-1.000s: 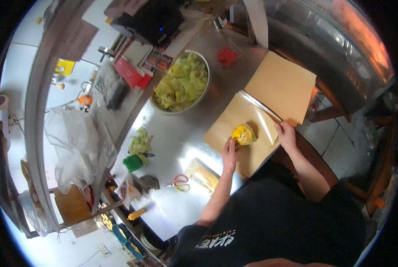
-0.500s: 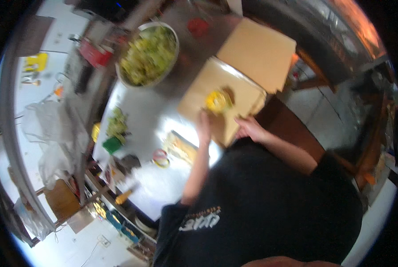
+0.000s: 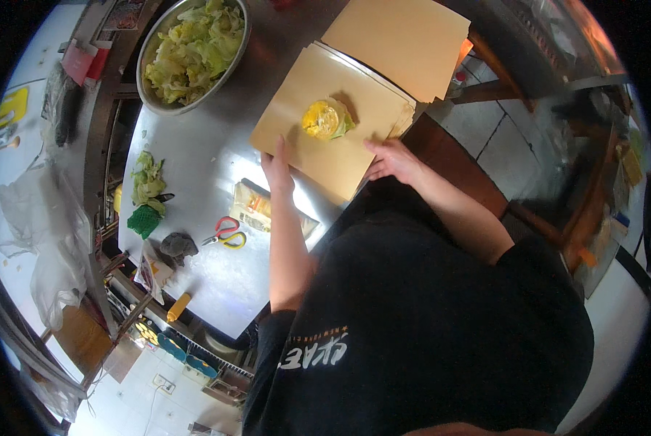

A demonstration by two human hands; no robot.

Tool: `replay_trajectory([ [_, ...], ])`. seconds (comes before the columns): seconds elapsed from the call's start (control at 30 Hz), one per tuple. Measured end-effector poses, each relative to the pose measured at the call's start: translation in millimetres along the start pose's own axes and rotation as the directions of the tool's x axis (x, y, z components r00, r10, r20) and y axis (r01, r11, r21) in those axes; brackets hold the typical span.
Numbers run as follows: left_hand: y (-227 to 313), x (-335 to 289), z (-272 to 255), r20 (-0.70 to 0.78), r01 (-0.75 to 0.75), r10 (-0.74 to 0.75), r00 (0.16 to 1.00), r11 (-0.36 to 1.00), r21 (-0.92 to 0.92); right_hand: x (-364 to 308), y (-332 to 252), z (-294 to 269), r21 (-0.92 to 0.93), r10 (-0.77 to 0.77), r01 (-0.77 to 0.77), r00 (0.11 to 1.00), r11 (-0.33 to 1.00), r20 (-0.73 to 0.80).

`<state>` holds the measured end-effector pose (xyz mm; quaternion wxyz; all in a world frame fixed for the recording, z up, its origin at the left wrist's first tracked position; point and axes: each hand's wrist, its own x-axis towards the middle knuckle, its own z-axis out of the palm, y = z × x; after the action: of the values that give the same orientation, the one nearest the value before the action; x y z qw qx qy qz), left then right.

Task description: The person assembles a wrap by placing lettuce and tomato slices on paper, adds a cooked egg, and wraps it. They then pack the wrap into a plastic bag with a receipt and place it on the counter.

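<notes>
1 lettuce bowl (image 3: 227, 73) near paper (image 3: 322, 163)

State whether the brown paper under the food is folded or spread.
Spread: the brown paper lies flat, reaching past the food on every side.

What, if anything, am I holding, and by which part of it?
The brown paper, by its edges: left hand at the near left edge, right hand at the right edge. The yellow-topped food isn't held.

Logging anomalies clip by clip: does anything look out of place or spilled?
Mildly: loose leafy scraps lie on the metal counter, outside the metal bowl and right by a green pad-like item, so they look stray.
</notes>
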<state>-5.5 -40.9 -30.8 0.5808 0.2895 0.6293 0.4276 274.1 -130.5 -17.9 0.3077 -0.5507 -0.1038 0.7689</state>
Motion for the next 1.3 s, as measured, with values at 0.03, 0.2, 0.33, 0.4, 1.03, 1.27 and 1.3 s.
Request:
replay_trajectory([
  [0.03, 5.6, 8.0, 4.0, 0.024, -0.031, 0.03, 0.999, 0.998, 0.055, 0.8, -4.5, -4.4, -0.082, -0.046, 0.037, 0.992, 0.996, -0.116],
  [0.2, 15.5, -0.5, 33.6, 0.207, -0.104, 0.068, 0.976, 0.979, 0.172, 11.5, -27.0, -13.4, -0.263, -0.459, 0.379, 0.781, 0.887, -0.425],
  [0.33, 11.1, -32.4, 71.7, 0.272, -0.431, 0.386, 0.882, 0.892, 0.133, 17.5, -24.6, 6.7, -0.429, -0.664, 0.511, 0.626, 0.745, -0.408],
  [0.4, 13.3, -41.0, 83.5, 0.312, -0.493, 0.409, 0.858, 0.826, 0.272, 20.6, -22.6, 17.4, -0.355, -0.714, 0.619, 0.611, 0.701, -0.343],
  [1.03, -0.7, -32.2, 115.6, 0.267, -0.217, 0.233, 0.935, 0.972, -0.087, 33.3, -47.0, 83.0, -0.245, -0.793, 0.76, 0.606, 0.602, -0.068],
  [1.27, 9.6, -38.6, 155.6, 0.056, -0.317, 0.318, 0.946, 0.948, -0.019, 23.4, -60.7, 83.9, -0.001, -0.651, 0.661, 0.739, 0.75, -0.173],
  [1.3, 9.1, -39.4, 157.9, 0.034, -0.354, 0.352, 0.935, 0.933, 0.059, 22.4, -63.0, 85.3, -0.021, -0.673, 0.682, 0.717, 0.731, -0.181],
])
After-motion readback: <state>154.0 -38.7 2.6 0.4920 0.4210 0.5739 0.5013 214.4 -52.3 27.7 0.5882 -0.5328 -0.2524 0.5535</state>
